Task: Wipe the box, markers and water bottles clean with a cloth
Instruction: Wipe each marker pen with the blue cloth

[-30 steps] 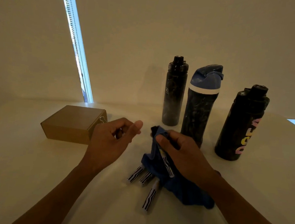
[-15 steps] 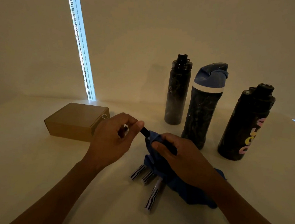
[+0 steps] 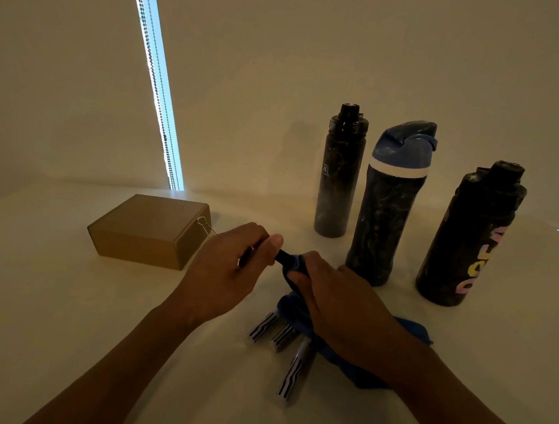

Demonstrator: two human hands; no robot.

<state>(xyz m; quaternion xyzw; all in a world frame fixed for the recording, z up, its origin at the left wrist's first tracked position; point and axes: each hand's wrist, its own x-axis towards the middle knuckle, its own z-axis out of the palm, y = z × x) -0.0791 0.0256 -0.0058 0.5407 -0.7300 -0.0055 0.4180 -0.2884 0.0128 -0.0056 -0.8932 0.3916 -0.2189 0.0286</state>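
Judging by the last second, the dark end of one marker (image 3: pixel 282 256) has been taken between thumb and curled fingers of the left hand (image 3: pixel 228 275), which a second ago hung beside it with nothing held. The right hand (image 3: pixel 337 305) is clenched round the blue cloth (image 3: pixel 409 331), and the cloth is bunched round the rest of that marker, so that only a short dark stretch is seen between the two hands. The marker is held just above the bench (image 3: pixel 58 327), in front of the water bottles (image 3: pixel 389 221).

From this it is judged that the marker is being steadied or drawn at one end while its barrel is rubbed inside the cloth; the wiping of this marker is thought to be under way, not finished. How much of the barrel has been cleaned cannot be told, since it is hidden by cloth and fingers.

Three other markers (image 3: pixel 263 327) are left lying on the bench, partly covered by the cloth's lower fold. The box (image 3: pixel 151 231) is set to the left, well apart from the three upright bottles, whose smeared sides suggest that they have not yet been wiped.
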